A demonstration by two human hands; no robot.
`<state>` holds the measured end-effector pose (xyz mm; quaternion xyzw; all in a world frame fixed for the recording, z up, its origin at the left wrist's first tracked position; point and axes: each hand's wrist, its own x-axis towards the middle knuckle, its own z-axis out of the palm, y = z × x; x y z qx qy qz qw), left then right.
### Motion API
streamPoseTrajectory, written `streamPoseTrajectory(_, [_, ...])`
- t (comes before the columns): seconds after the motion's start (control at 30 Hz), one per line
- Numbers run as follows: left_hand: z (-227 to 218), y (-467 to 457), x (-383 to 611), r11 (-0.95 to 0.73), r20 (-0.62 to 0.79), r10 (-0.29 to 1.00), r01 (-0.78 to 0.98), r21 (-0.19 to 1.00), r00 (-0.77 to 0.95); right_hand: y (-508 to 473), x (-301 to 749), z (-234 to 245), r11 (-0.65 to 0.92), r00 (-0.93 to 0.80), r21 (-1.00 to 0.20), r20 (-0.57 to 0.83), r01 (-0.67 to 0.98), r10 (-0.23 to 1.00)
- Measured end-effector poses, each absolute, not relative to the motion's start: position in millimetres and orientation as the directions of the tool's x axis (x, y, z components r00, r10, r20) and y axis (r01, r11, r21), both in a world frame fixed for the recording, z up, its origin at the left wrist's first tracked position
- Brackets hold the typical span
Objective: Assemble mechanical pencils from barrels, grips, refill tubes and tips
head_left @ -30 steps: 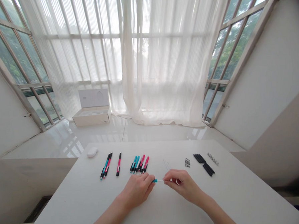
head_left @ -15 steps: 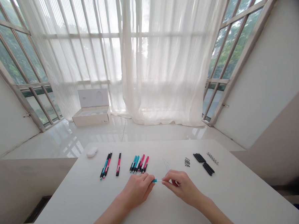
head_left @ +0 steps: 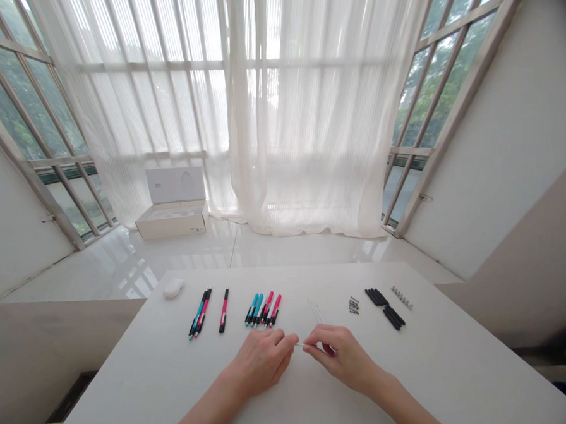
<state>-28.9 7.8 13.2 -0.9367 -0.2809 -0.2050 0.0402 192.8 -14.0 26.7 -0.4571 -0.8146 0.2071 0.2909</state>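
Note:
My left hand [head_left: 262, 360] is closed around a turquoise pen barrel, which its fingers now cover. Between the thumb and fingers of my right hand [head_left: 342, 355] is a thin pale pen refill [head_left: 299, 344], its other end meeting the left fingertips. How far it sits inside the barrel is hidden. Just beyond the right hand lie more thin clear refills [head_left: 314, 310]. Past the left hand is a group of turquoise barrels [head_left: 254, 308] and pink barrels [head_left: 271, 309] with black clips.
Left on the white table [head_left: 144, 384] are pens with black grips [head_left: 200, 312], a single pink pen [head_left: 224, 309] and a white case [head_left: 174, 288]. Small springs [head_left: 354, 306], black grips [head_left: 385, 309] and grey tips [head_left: 402, 297] lie right. An open box [head_left: 172, 218] stands behind.
The hands have come slightly closer together, and less of the refill shows between them. The turquoise barrel end that stuck out of the left hand is now covered by its fingers.

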Motion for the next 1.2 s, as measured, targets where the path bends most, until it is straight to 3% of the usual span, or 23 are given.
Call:
streamPoseTrajectory(0.43, [9.4,8.0,-25.6,-0.841,0.467,0.491,0.539,0.035,0.735,-11.3,195.9,30.6,0.516,-0.451,-0.595,0.271,0.616,0.851])
streamPoseTrajectory(0.53, [9.1,8.4,-25.5,-0.833,0.476,0.501,0.552,0.039,0.723,3.3,220.2,29.8,0.447,-0.297,-0.529,0.347,0.721,0.890])
streamPoseTrajectory(0.6, [8.9,8.6,-25.8,-0.822,0.481,0.518,0.566,0.051,0.708,13.7,242.4,28.2,0.319,-0.150,-0.440,0.377,0.839,0.914])
streamPoseTrajectory(0.77, [8.1,7.4,-26.0,-0.805,0.480,0.544,0.589,0.067,0.689,26.6,285.3,22.6,0.035,0.030,-0.274,0.227,0.961,0.974])
streamPoseTrajectory(1.2, [9.0,7.0,-26.3,-0.803,0.478,0.565,0.582,0.129,0.673,27.5,289.6,20.6,0.012,0.009,-0.222,0.093,0.975,0.996])
